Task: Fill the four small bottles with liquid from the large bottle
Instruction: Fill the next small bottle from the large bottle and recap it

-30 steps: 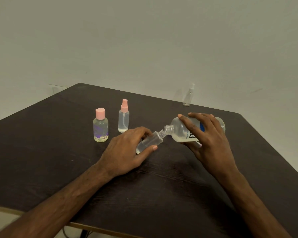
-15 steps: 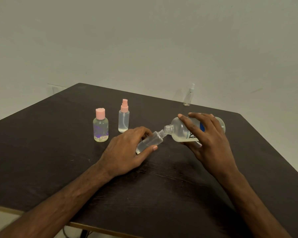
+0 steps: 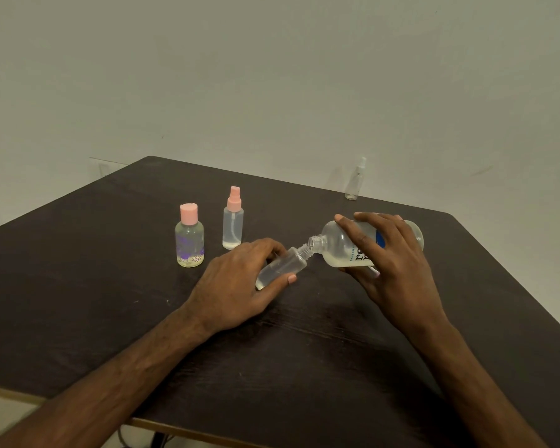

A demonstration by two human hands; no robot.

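Our left hand [image 3: 236,282] curls round a small clear plastic bottle [image 3: 282,265], uncapped and tilted, its thumb pressed along the near side. Our right hand [image 3: 392,270] grips a large translucent plastic bottle with a blue-and-white label [image 3: 335,245], tipped sideways so the two open necks meet between our hands. Beyond the left hand stand a round pink-capped bottle [image 3: 189,244] and a slim pink-topped spray bottle [image 3: 232,227], while a clear spray bottle [image 3: 354,181] stands well beyond the right hand at the dark wooden table's [image 3: 78,302] far edge.

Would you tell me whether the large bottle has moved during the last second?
No: the large bottle keeps its tilt and its distance from the pink spray bottle standing on the table.
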